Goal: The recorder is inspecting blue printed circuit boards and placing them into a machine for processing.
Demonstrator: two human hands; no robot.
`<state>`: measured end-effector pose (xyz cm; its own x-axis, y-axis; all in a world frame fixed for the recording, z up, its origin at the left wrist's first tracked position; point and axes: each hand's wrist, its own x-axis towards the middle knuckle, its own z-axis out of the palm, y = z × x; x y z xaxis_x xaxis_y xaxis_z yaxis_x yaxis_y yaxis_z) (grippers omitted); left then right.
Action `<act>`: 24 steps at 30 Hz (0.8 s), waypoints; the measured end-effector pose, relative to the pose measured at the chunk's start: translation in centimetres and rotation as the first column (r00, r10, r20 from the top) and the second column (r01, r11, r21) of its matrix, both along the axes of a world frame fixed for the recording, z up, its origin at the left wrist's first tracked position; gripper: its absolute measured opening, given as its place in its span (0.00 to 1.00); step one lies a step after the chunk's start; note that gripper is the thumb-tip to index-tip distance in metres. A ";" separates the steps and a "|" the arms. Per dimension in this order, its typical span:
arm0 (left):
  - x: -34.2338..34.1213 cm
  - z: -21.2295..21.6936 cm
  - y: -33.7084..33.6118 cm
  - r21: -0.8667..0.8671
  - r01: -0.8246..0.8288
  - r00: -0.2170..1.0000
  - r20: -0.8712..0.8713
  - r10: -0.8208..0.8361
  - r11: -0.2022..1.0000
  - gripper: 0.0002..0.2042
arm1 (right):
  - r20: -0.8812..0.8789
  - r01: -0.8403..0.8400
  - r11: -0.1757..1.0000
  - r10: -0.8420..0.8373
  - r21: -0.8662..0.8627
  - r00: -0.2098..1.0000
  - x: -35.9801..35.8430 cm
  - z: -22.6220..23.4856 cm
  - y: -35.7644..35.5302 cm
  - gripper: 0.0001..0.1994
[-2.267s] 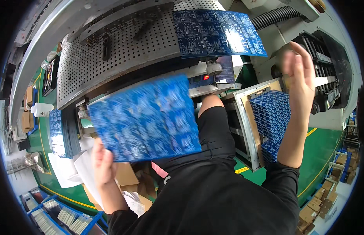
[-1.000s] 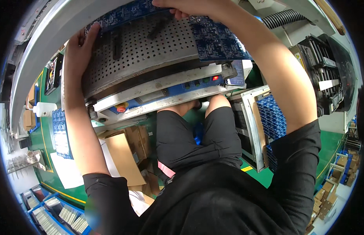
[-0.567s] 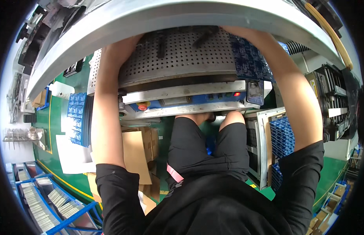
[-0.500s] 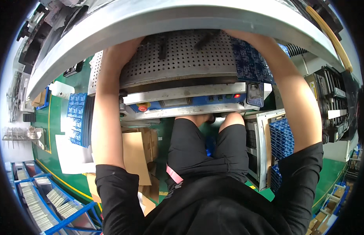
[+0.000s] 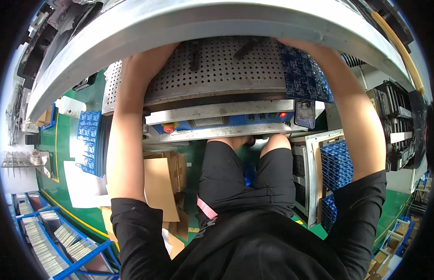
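Both my hands reach under a pale metal frame (image 5: 217,25) that arches across the top of the view. My left hand (image 5: 157,59) shows only its back and wrist, over the left part of a perforated metal plate (image 5: 221,77); the frame hides its fingers. Of my right hand (image 5: 302,45) just the wrist side shows, above a dark blue circuit board (image 5: 304,74) at the plate's right end. Its fingers are also behind the frame. Between my hands, a short black bar (image 5: 194,59) and a slanted black bar (image 5: 246,48) lie on the plate.
Below the plate runs a control panel with a red emergency button (image 5: 169,128). A phone (image 5: 304,114) rests by its right end. Blue circuit boards (image 5: 89,142) stand stacked at left, more boards (image 5: 336,163) in a rack at right. Cardboard (image 5: 161,186) lies near my left leg.
Both hands have shifted slightly to the right under the frame. The whole view has moved a little; the boards and bars keep their places on the plate.
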<state>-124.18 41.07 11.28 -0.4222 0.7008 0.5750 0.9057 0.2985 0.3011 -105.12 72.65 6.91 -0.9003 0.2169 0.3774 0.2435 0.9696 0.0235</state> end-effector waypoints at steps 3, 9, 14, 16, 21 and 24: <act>0.0 0.1 -0.4 0.033 0.013 1.000 -0.024 -0.013 0.999 0.24 | -0.027 -0.011 0.999 0.010 -0.035 1.000 -0.3 0.7 -1.0 0.23; -0.1 -0.3 0.3 0.024 0.005 1.000 -0.028 -0.004 1.000 0.22 | -0.078 -0.012 0.995 0.005 -0.095 0.997 -0.4 2.2 -3.3 0.24; -0.5 -0.6 0.1 0.019 0.030 0.998 -0.061 -0.029 0.999 0.20 | -0.122 -0.031 0.989 0.013 -0.147 0.992 0.4 3.3 -4.1 0.24; -0.5 -0.5 -0.1 0.045 0.036 0.994 -0.104 -0.032 0.998 0.20 | -0.140 -0.041 0.985 0.018 -0.168 0.990 0.2 3.7 -5.3 0.25; -0.8 -0.9 -0.2 0.023 0.040 0.995 -0.096 -0.038 0.999 0.20 | -0.183 -0.054 0.976 0.015 -0.210 0.983 0.7 5.2 -8.0 0.25; -1.0 -1.2 0.0 -0.020 -0.015 0.988 -0.154 0.011 1.000 0.20 | -0.207 -0.051 0.969 0.000 -0.241 0.978 0.8 5.9 -9.6 0.26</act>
